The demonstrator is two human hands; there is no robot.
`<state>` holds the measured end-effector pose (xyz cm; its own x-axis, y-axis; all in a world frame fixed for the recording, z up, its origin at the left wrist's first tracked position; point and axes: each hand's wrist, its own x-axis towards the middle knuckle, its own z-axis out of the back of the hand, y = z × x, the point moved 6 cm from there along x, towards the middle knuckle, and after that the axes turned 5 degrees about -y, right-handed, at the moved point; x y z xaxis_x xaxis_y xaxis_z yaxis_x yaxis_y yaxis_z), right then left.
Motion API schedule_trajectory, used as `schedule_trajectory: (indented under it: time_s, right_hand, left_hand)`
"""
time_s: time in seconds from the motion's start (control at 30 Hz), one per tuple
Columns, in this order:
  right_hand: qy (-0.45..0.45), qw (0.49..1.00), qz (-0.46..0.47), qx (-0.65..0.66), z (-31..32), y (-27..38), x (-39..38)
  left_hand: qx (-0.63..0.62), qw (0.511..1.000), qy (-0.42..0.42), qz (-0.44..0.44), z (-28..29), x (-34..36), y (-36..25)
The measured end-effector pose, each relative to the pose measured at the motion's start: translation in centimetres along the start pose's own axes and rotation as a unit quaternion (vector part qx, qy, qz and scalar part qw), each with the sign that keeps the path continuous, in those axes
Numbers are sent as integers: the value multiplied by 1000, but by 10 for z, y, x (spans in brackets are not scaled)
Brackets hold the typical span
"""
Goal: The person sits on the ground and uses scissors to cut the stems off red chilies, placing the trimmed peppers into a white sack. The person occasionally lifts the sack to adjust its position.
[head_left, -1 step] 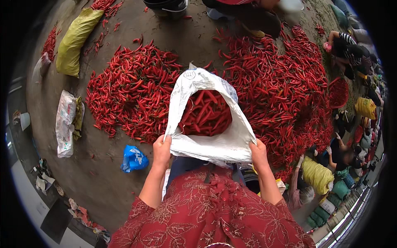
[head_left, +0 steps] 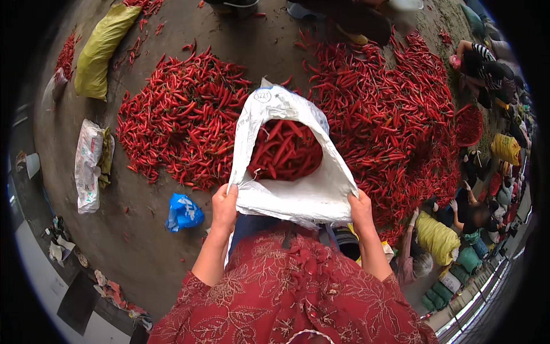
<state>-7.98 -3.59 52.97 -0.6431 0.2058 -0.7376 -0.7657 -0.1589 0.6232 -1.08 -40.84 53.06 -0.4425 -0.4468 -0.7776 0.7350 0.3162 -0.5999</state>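
Observation:
A white woven sack [head_left: 298,200] hangs in front of me with its mouth spread wide. Red chili peppers [head_left: 285,152] show inside it. My left hand [head_left: 224,205] pinches the near left corner of the rim, thumb on top. At the near right corner, my right hand [head_left: 361,211] grips the rim the same way. The sack's lower part is hidden from above. Beyond it on the left lies a heap of red chilies [head_left: 183,114], and a larger chili heap [head_left: 389,120] spreads on the right.
Left on the floor are a blue plastic bag [head_left: 184,212], a flattened white sack [head_left: 90,166] and a full yellow sack [head_left: 103,54]. A dark bucket [head_left: 235,8] and a person [head_left: 355,20] are at the far side. More people and a yellow sack [head_left: 436,239] line the right.
The view has shifted slightly, so the heaps and floor sacks appear a little higher and further left. Both hands keep their grip on the sack's rim.

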Motion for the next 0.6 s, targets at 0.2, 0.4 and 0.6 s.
schedule_trajectory:
  time_s: [0.2,0.4,0.6]
  right_hand:
    - [-131,826,226,-499,-35,105,6]
    - [-124,870,162,-449,-75,101,137]
    - [18,926,149,-347,38,27,37]
  left_hand:
    - [49,999,17,-14,19,-28,14]
    - [137,987,48,-62,7,-36,18]
    - [340,937,46,-60,91,-75,54]
